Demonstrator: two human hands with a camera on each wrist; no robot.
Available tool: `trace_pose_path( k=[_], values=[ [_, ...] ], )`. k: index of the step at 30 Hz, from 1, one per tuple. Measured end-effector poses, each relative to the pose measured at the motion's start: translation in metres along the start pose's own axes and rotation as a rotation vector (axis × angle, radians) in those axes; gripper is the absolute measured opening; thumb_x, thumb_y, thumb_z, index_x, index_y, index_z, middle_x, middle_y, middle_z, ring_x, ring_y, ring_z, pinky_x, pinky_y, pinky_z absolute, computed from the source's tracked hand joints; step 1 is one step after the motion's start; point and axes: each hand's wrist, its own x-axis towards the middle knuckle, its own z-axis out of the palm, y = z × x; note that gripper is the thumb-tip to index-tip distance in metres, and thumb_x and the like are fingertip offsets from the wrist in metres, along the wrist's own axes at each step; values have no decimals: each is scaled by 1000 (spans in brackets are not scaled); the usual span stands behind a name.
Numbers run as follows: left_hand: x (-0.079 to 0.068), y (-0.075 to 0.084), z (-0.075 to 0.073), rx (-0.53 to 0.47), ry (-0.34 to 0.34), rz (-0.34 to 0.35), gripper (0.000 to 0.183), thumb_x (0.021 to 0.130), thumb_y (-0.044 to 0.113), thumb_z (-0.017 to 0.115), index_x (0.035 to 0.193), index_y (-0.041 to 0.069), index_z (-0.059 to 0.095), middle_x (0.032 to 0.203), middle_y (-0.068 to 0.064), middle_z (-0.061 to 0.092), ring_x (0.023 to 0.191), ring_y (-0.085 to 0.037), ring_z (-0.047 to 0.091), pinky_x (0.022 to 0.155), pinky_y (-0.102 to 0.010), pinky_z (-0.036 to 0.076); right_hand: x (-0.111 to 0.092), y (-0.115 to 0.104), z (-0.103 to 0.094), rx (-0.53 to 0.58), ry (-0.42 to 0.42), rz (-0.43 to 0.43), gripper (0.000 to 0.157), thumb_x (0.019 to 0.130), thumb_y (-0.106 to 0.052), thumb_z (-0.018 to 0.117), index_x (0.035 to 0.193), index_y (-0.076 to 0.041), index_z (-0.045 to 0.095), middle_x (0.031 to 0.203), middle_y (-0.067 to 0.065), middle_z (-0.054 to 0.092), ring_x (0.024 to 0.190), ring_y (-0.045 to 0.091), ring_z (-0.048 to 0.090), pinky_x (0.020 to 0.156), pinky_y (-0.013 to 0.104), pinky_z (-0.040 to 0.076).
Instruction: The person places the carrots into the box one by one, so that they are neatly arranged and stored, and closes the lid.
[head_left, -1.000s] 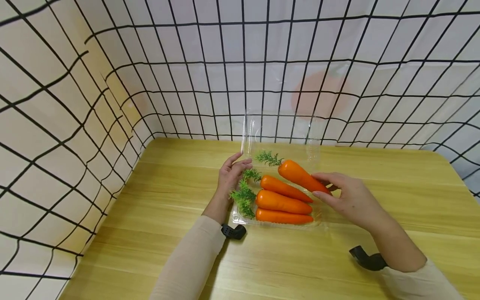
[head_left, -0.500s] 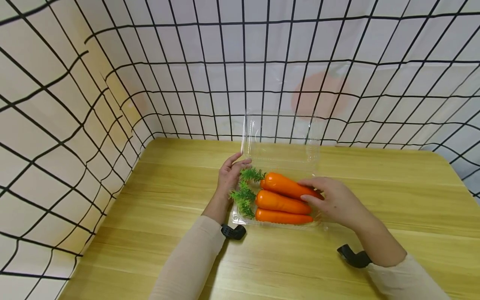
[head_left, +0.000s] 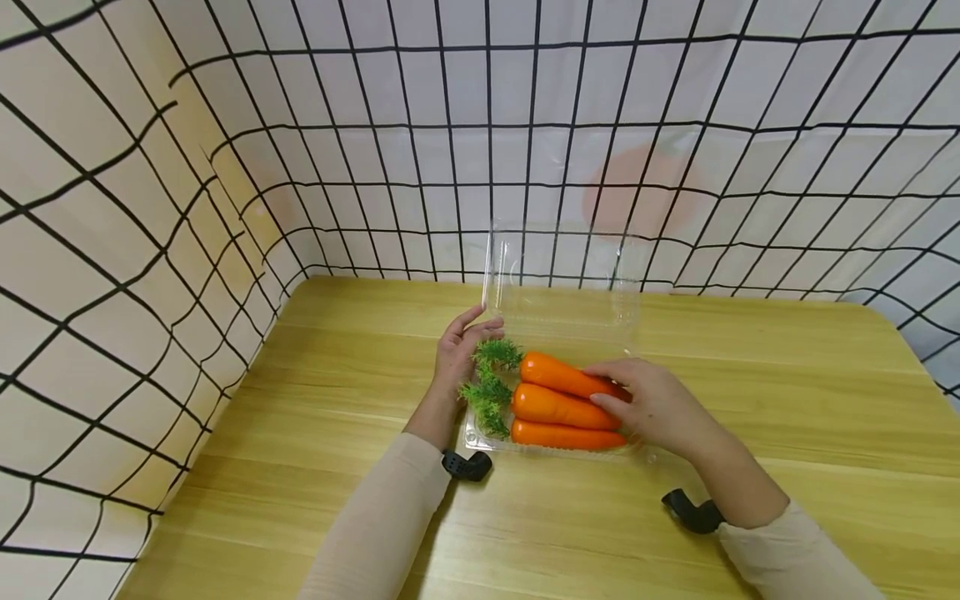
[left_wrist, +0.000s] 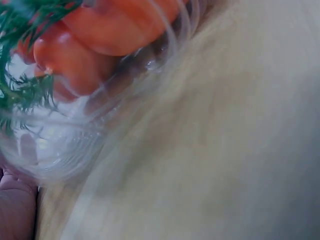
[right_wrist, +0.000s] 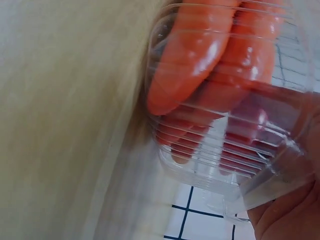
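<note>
Now that the top carrot [head_left: 564, 377] has come down from the air onto the others, we see our right hand [head_left: 651, 406] resting over its thin end, fingers curved on it, so the load looks complete. Our left hand [head_left: 459, 354] steadies the left rim of the clear plastic clamshell [head_left: 558, 321], fingers relaxed against it. That box sits mid-counter toward the far edge of the wooden counter [head_left: 300, 467], lid standing open behind. Inside lie stacked carrots [head_left: 558, 421], green tops [head_left: 487, 392] pointing left; three show, and any beneath are hidden.
</note>
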Motion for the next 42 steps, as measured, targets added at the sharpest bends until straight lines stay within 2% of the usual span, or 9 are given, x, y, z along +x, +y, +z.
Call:
trace_pose_path(
  k=[6, 9, 13, 17, 23, 26, 31, 35, 42],
  values=[
    [0, -1, -1, 19, -3, -10, 47, 99, 8, 56, 145, 7, 54, 107, 11, 79, 83, 2, 72, 33, -17, 26, 0, 2, 3, 38, 19, 31, 35, 97, -19, 69, 132, -15, 68, 132, 11, 69, 122, 38, 63, 102, 61, 52],
    [0, -1, -1, 14, 3, -19, 49, 97, 9, 58, 145, 9, 54, 103, 14, 78, 81, 2, 72, 33, -16, 25, -1, 6, 0, 119, 94, 74, 34, 99, -22, 68, 132, -15, 68, 133, 10, 68, 118, 38, 66, 97, 59, 55],
    [0, -1, -1, -1, -11, 2, 48, 98, 8, 57, 145, 5, 53, 109, 7, 79, 83, 1, 73, 33, -16, 26, -2, 18, -6, 240, 231, 115, 34, 101, -25, 65, 132, -10, 66, 133, 14, 66, 114, 41, 67, 84, 28, 61],
    [1, -1, -1, 3, -20, 7, 47, 99, 8, 57, 145, 3, 52, 115, 0, 78, 84, 1, 73, 32, -17, 27, 2, 33, -14, 365, 260, 200, 48, 102, -33, 61, 142, -7, 56, 142, 19, 58, 121, 42, 62, 77, 6, 49],
    [1, -1, -1, 20, -17, 4, 45, 101, 9, 56, 145, 3, 52, 118, -1, 78, 85, 1, 73, 32, -17, 27, 15, 53, -14, 555, 173, 305, 64, 104, -36, 56, 157, -5, 35, 139, 16, 60, 108, 18, 66, 78, 14, 55],
    [1, 0, -1, 19, -17, -2, 45, 101, 9, 56, 146, 4, 52, 118, -2, 77, 86, 1, 73, 33, -16, 27, 19, 63, -13, 843, 134, 312, 62, 105, -27, 56, 157, -6, 29, 118, 0, 71, 89, 6, 67, 76, 18, 58],
    [1, 1, -2, 31, -16, -10, 46, 100, 11, 56, 146, 7, 53, 120, -2, 77, 87, 1, 73, 33, -16, 27, 22, 75, -14, 1260, 62, 306, 39, 104, -15, 58, 141, -19, 47, 104, -10, 73, 80, 5, 65, 70, 18, 57],
    [0, 1, -4, 43, -21, -30, 46, 100, 15, 57, 146, 11, 54, 123, -3, 76, 89, 0, 73, 33, -16, 28, 23, 81, -14, 1274, 13, 283, 29, 105, -13, 56, 131, -25, 58, 108, -7, 72, 77, 5, 62, 67, 19, 55],
    [-4, 7, -5, 119, -47, -72, 48, 100, 16, 57, 148, 16, 52, 131, -7, 72, 84, 2, 72, 34, -16, 32, 21, 85, -13, 1243, 4, 255, 31, 105, -11, 55, 132, -26, 57, 106, -7, 72, 74, 5, 61, 64, 19, 54]
  ],
)
